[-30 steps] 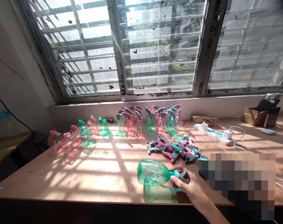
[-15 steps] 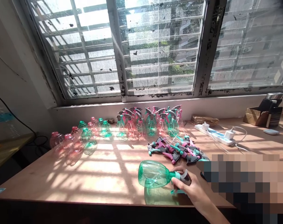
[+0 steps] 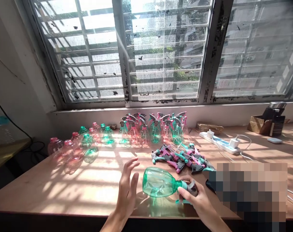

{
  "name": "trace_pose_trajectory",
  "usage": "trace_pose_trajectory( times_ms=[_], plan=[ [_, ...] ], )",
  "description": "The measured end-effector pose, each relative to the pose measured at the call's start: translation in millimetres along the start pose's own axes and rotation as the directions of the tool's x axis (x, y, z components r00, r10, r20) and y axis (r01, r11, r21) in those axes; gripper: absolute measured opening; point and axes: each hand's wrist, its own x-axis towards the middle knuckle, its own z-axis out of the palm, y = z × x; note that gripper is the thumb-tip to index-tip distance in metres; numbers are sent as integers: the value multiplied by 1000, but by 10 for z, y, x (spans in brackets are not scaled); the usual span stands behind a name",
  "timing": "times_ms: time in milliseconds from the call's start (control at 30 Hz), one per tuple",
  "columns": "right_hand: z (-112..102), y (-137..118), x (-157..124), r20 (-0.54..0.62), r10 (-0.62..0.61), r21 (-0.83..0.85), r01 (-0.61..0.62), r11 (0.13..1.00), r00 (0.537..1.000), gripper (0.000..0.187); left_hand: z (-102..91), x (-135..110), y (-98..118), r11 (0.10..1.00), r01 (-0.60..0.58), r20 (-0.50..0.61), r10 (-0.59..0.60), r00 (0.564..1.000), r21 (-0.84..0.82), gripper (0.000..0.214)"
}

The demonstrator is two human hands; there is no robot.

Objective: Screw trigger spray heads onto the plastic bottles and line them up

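We hold the green spray bottle (image 3: 158, 182) on its side near the front edge of the bench (image 3: 88, 196), our right hand (image 3: 193, 192) wrapped around its trigger head (image 3: 192, 187); our left hand (image 3: 127, 187), fingers parted, hangs just beside the base.

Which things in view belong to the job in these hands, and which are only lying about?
Seem part of the job:
- green spray bottle, in the right hand
- loose spray heads
- bottles without heads
- bottles with heads

Seem just lying about:
- power strip
- cardboard box
- small white object
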Motion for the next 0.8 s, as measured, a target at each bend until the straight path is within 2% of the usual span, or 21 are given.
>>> trace_pose_trajectory(
  times_ms=[67,100,167,300,467,600,667,733,800],
  plan=[
    [21,11,-17,2,0,21,0,1000,1000,36,8,-156,-166,974,195,125,-181,976,-112,61],
    [31,14,-26,15,-1,23,1,1000,1000,37,18,-223,-239,939,307,203,-274,940,-157,69],
    [48,8,-41,49,-2,6,2,1000,999,38,41,-309,-330,893,407,307,-340,889,-191,76],
    [60,-37,-25,81,19,0,-19,1000,997,37,30,-300,-290,869,459,411,-357,839,-183,82],
    [46,-25,37,86,59,109,-68,992,995,42,-66,-280,-168,790,528,563,-294,772,-312,100],
    [52,15,54,80,64,121,-73,990,995,44,-90,-340,-187,760,527,610,-222,761,-380,91],
    [60,15,52,67,72,109,-79,991,995,45,-80,-361,-221,794,478,607,-179,774,-376,85],
    [65,0,44,44,75,81,-79,994,996,46,-59,-379,-263,865,363,544,-131,829,-346,79],
    [65,-19,33,33,79,80,-82,993,996,47,-37,-399,-303,941,170,449,-23,893,-291,73]
  ],
)
